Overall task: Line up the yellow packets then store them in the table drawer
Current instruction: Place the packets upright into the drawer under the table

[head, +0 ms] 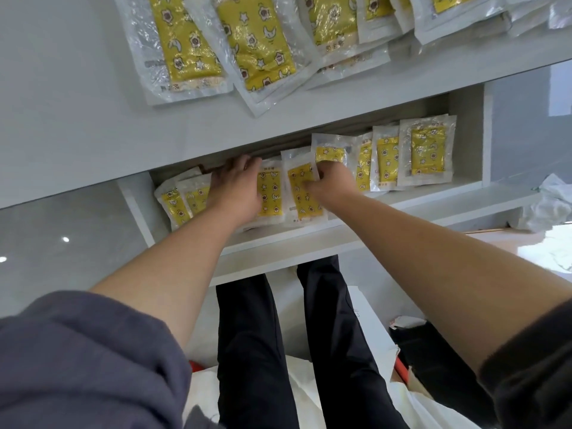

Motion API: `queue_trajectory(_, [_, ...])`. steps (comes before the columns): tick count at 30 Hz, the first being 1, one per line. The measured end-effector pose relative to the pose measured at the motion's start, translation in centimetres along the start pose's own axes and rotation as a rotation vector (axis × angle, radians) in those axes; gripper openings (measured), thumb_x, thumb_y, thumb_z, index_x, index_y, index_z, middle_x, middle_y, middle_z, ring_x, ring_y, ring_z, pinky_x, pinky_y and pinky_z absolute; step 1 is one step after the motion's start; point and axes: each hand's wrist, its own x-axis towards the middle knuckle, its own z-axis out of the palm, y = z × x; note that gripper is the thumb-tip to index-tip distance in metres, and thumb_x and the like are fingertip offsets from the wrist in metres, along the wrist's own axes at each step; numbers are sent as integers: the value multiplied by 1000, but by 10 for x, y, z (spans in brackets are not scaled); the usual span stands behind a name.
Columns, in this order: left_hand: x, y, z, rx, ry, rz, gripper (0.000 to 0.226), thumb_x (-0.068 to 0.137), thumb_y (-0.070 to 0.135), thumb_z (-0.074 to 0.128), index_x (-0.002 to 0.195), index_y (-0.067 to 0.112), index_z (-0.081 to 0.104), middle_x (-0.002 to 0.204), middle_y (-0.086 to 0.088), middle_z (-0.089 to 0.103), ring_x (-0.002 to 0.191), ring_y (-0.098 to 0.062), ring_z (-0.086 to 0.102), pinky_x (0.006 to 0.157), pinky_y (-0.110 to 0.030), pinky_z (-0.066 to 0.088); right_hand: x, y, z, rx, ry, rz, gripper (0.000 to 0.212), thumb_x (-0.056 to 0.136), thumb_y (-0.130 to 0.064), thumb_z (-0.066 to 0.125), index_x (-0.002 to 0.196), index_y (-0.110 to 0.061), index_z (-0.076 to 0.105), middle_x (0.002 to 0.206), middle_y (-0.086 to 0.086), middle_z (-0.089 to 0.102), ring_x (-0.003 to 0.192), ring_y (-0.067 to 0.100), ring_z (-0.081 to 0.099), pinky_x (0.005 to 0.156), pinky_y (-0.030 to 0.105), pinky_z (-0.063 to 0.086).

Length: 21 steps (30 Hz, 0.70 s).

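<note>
Sleeves pushed up at the elbows (77,345) sit nearest the lens, and both bare forearms reach forward over dark trousers (253,351) into the open drawer (278,243). Left hand (238,188) lies flat with fingers spread, palm down on the packets in the drawer's middle, its fingertips reaching the back edge under the tabletop; it presses rather than grips. Right hand (332,184) is curled, fingers pinched on the upper edge of one yellow packet (305,193) that stands tilted just to the right of the left hand.

Beyond and to the right of the right hand more packets stand in a row (427,154), leaning against the drawer's back; left of the left hand two more (182,202) lean loosely. Further from both hands, up on the tabletop (77,103), a loose fan of larger-looking packets (253,48) waits (still unsorted, by the look of it).

These packets seem light and floppy, a soft folded cloth sealed in clear crinkly film, so they will probably bend and slide against one another. Best hold is likely the sealed white border, pinched at a top corner, with the other hand bracing the row so it does not topple.

Tabletop and drawer are smooth white board, which gives little friction. Crumpled wrapping (551,205) lies on the floor right of the right arm.
</note>
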Motion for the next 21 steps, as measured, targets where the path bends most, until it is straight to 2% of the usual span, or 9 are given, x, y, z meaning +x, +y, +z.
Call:
queue_trajectory(2, [0,-1,0,48,15,-45,55,84,12,56,137,14,41,137,-11,43,126,-34,42,102,-45,35,-2,3,2,-118,47,33,17,92,-20,56,106,-12,58,82,1,59,73,19,58,57,25,45])
queue_trajectory(3, [-1,-3,0,70,20,-84,53,84,12,56,134,13,42,134,-11,45,125,-34,43,101,-45,36,-3,3,1,-205,94,30,24,92,-23,55,114,-12,57,95,4,62,83,22,60,64,29,48])
queue_trajectory(5, [-3,-7,-2,87,17,-144,52,84,12,55,134,11,42,134,-13,45,125,-34,42,102,-46,37,-3,3,-3,-369,213,-29,39,94,-24,51,131,-12,49,128,10,52,110,27,54,81,37,51])
queue_trajectory(6, [-4,-8,-3,84,11,-159,53,84,12,55,136,11,41,135,-13,44,126,-35,41,103,-47,37,0,3,-7,-436,266,-73,44,93,-23,49,136,-13,44,135,10,45,120,28,48,89,40,49])
queue_trajectory(9, [-2,-3,-4,56,3,-153,61,86,17,56,143,13,33,141,-13,38,132,-34,37,111,-50,29,15,0,-24,-634,296,-144,58,89,-17,50,144,-14,32,143,12,36,131,30,37,106,45,37])
queue_trajectory(12, [10,15,-4,-2,35,-61,66,88,20,54,147,13,27,147,-11,34,134,-34,34,110,-48,28,31,-5,-39,-739,149,-116,67,87,-10,49,150,-18,26,150,13,30,138,32,31,114,49,28])
queue_trajectory(14, [19,30,-5,-42,29,9,68,89,21,54,149,13,23,150,-9,30,135,-34,33,110,-46,28,34,-8,-42,-796,49,-173,67,85,-4,46,148,-23,32,147,11,36,136,32,36,114,49,28])
queue_trajectory(17, [29,49,-5,-60,-18,82,63,88,18,54,146,14,31,144,-9,34,131,-34,38,108,-45,29,34,-7,-39,-826,36,-364,60,80,3,47,133,-26,48,135,6,48,126,28,46,111,46,31])
queue_trajectory(21, [31,56,1,-13,-33,144,56,86,18,54,140,15,40,135,-8,42,123,-32,44,104,-43,34,35,1,-42,-862,16,-443,64,79,5,49,135,-27,48,140,1,48,128,23,46,111,40,31])
